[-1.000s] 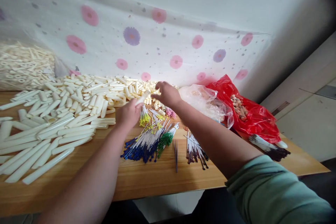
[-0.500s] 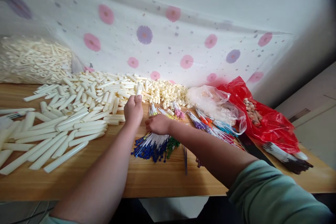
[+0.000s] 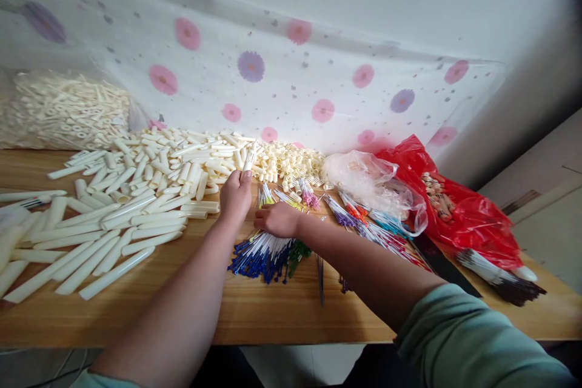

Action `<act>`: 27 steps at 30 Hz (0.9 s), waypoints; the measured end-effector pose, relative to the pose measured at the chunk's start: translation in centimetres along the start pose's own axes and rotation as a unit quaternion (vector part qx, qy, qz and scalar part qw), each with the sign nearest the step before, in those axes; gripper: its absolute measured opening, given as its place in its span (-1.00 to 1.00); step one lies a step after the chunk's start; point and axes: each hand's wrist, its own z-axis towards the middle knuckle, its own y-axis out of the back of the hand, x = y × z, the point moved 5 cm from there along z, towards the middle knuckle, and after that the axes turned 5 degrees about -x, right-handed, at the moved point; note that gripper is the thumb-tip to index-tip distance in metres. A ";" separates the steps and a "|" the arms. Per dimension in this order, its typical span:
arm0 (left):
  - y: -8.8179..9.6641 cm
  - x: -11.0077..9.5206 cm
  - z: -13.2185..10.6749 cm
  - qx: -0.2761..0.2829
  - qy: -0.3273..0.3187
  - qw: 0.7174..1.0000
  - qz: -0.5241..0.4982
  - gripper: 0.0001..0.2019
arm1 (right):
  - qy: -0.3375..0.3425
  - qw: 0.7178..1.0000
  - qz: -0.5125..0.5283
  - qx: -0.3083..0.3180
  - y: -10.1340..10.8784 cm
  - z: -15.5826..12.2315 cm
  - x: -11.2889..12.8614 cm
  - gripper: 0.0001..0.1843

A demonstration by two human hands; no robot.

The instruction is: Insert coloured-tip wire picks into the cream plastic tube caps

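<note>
At the far left of the wooden tabletop (image 3: 268,324), a clear bag (image 3: 73,110) bulges with small cream pieces, and in front of it long cream tubes (image 3: 116,274) lie loosely side by side. Next comes a heap of shorter tubes (image 3: 184,173), running along the foot of a flower-printed sheet (image 3: 204,73). The left hand (image 3: 235,195) is closed round the lower part of a pale tube (image 3: 250,160), which points up and leans slightly right. Just right of it, blue-tipped sticks (image 3: 264,259) fan out, and the right hand (image 3: 279,219) bends over their white ends, fingers curled downward; whether they pinch anything I cannot tell. Yellow-tipped sticks (image 3: 266,195) lie just beyond that hand, green-tipped ones (image 3: 299,251) below its wrist. Small ring-like pieces (image 3: 295,163) are piled behind. Past the right forearm lie purple-, orange-, blue- and red-tipped sticks, then a crumpled clear bag (image 3: 366,179), a red bag (image 3: 482,224) opened on pinkish pieces (image 3: 439,197), and a dark-tipped bundle (image 3: 498,277) near the tabletop's right end.
</note>
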 end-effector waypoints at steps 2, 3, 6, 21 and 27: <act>0.1 0.0 0.0 0.007 0.010 1.000 -0.016 -0.65 | 0.006 1.000 -0.005 -0.021 0.5 -0.2 0.2 -0.76; 0.1 -0.1 -0.1 0.011 0.016 0.999 -0.026 -0.65 | 0.012 0.999 -0.007 -0.033 0.9 -0.5 0.4 -0.74; -0.1 -0.5 -0.4 0.039 0.037 0.996 -0.073 -0.68 | 0.033 0.997 -0.009 -0.067 2.3 -1.9 1.2 -0.68; -4.2 -6.1 -8.5 0.417 0.135 0.799 -0.413 -0.68 | -0.244 0.782 0.279 -0.501 6.8 -13.5 1.8 -0.90; -4.9 -5.4 -9.0 0.450 0.117 0.810 -0.358 -0.75 | -0.327 0.546 0.566 -0.524 3.3 -12.7 -0.2 -0.74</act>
